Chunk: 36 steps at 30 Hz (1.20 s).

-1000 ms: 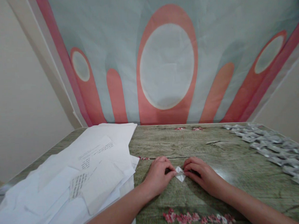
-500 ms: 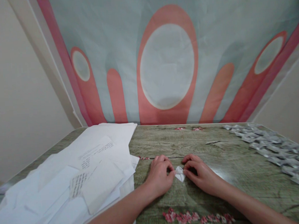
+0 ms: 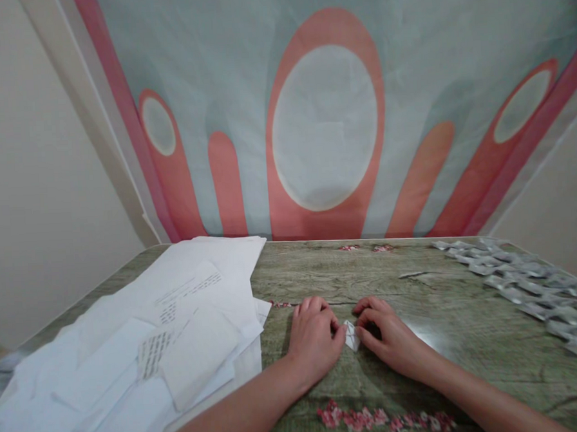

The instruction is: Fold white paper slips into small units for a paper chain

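A small white piece of folded paper (image 3: 351,336) lies on the table between my two hands, creases running across its diamond shape. My left hand (image 3: 314,337) is closed at its left side, with the thumb over the edge and the fingers curled. On the opposite side, my right hand (image 3: 384,332) pinches the right corner between thumb and fingertips. Both wrists rest low over the wood-patterned tabletop (image 3: 320,272). The fingertips partly cover the paper's side corners.
A spread-out heap of white paper sheets (image 3: 199,356), some printed, covers the table's left side. Several rows of folded grey-white paper pieces (image 3: 528,281) lie along the right edge. Behind the table hangs a backdrop (image 3: 323,130) with pink and grey shapes.
My left thumb has moved right and now covers more of the folded paper's left side. The paper looks narrower. My right hand has hardly moved.
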Available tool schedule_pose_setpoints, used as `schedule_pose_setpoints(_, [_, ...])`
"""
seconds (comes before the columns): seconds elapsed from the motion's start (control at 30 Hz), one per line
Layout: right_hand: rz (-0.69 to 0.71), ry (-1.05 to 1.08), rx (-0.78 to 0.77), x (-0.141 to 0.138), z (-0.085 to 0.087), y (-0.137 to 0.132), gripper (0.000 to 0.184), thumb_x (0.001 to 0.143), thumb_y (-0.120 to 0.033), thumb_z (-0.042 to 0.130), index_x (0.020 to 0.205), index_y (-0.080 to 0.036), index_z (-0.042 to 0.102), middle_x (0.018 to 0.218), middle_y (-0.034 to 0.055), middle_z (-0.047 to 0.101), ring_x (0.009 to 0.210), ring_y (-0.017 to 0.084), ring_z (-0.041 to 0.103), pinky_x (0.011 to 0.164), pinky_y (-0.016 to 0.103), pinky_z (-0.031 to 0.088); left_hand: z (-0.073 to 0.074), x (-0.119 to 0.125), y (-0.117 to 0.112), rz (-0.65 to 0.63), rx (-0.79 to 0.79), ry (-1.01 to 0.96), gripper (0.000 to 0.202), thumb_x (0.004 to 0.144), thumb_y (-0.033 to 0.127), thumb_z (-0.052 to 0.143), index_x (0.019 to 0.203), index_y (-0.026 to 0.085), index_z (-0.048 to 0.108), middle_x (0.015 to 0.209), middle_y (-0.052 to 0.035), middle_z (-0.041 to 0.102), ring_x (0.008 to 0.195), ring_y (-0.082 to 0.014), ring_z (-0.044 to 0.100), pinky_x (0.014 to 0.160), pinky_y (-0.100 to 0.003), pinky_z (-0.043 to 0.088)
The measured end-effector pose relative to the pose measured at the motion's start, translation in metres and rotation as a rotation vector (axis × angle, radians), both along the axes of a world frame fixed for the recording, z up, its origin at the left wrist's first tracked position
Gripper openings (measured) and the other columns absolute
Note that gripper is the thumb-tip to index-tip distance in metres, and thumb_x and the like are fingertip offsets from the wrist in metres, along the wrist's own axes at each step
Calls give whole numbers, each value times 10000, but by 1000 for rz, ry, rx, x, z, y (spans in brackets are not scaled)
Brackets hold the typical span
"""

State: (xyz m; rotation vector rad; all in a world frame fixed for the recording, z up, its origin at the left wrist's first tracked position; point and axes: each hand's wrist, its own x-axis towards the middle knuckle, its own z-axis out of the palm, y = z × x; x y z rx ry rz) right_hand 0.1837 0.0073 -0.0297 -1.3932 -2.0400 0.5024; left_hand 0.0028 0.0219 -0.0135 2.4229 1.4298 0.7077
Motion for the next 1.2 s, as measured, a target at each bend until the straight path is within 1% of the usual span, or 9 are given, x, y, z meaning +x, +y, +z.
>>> schedule_pose_setpoints(0.17, [-17,-10,1,-1,-1,1,82,754,-163,542,677,-193,539,940,58,538,930,211,505,823,354,406,1,1,-2,-2,22,46,96,798,263,585,729,202,558,901,-16,525,938,-209,452,826,-348,351])
schedule_pose_setpoints(0.27, [-16,-9,-2,0,-1,1,84,752,-160,544,678,-193,523,937,57,533,925,209,503,823,357,406,2,1,-2,-8,12,53,61,800,262,586,825,212,563,910,-10,528,932,-205,452,833,-347,353])
schedule_pose_setpoints(0.43, [2,-6,10,1,-2,1,69,753,-146,538,727,-201,504,932,55,529,917,215,500,814,369,410,7,-2,-4,-80,-6,47,154,825,252,571,978,252,585,979,-10,533,968,-207,449,858,-353,354])
schedule_pose_setpoints(0.63, [9,-20,39,2,-7,1,148,750,-96,506,837,-214,488,917,57,531,886,223,490,782,386,414,10,-2,-5,-113,-24,52,154,858,230,528,946,267,649,979,-23,545,973,-211,455,844,-353,371])
schedule_pose_setpoints(0.8, [16,-35,35,2,-8,0,148,762,-86,492,838,-214,494,959,60,532,919,225,483,803,398,402,9,-2,-5,-114,10,70,161,857,212,532,932,279,659,954,-18,548,958,-209,457,838,-352,376])
schedule_pose_setpoints(0.9, [17,-38,33,2,-8,0,150,762,-81,486,834,-211,497,972,59,534,925,223,485,805,396,403,10,-2,-6,-126,63,104,212,860,191,529,1007,299,637,979,-17,549,974,-209,453,861,-368,364])
schedule_pose_setpoints(0.97, [14,-38,34,2,-9,0,150,758,-80,490,832,-211,497,973,60,537,928,223,488,807,394,406,11,-3,-6,-155,101,144,228,860,186,532,1030,302,628,1017,-22,549,1004,-214,445,875,-381,356])
schedule_pose_setpoints(1.07, [9,-35,40,2,-10,1,151,753,-85,501,832,-213,501,973,61,542,931,227,493,809,395,410,14,-3,-7,-217,142,213,183,869,220,530,995,283,647,1050,-36,555,1042,-230,434,892,-408,346])
schedule_pose_setpoints(1.2, [4,-21,42,2,-11,2,156,757,-76,487,830,-213,502,964,63,548,920,227,500,804,399,417,17,-3,-10,-231,139,253,213,853,219,536,1034,268,638,1060,-51,559,1086,-248,419,946,-443,320])
